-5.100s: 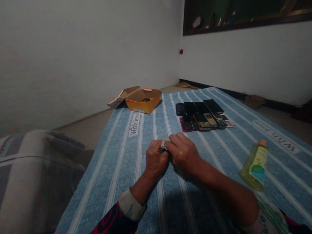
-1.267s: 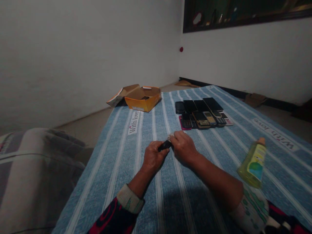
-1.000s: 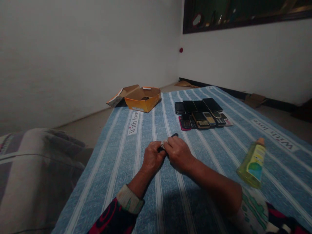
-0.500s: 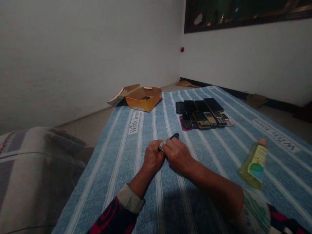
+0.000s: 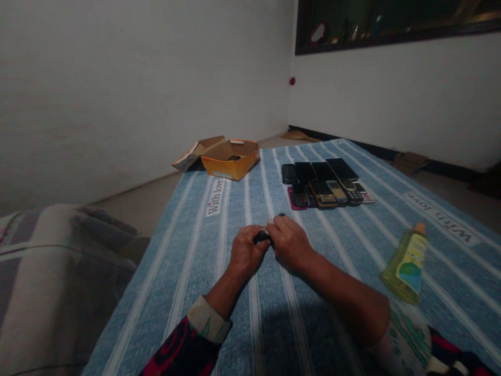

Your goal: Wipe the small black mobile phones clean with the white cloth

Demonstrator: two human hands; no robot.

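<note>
My left hand (image 5: 246,251) is closed round one end of a small dark phone-like object (image 5: 261,238), held just above the striped cloth. My right hand (image 5: 293,244) meets it from the right, fingers bent over the other end with a crumpled white cloth or tissue (image 5: 266,227) pinched against it. A dark tip of the object pokes out beyond the right knuckles. Most of what lies between the hands is covered by fingers, so its exact kind cannot be made out.
Several mobile phones (image 5: 323,192) lie in two rows ahead on the right. An open orange cardboard box (image 5: 229,168) with something dark inside stands at the far left. A bottle of yellow-green liquid (image 5: 407,266) is near my right forearm. Blue striped cloth (image 5: 188,292) covers the surface.
The dark object has turned or shifted between my hands: less shows beyond the right fingers, more by the left thumb. My right hand has moved slightly right.
</note>
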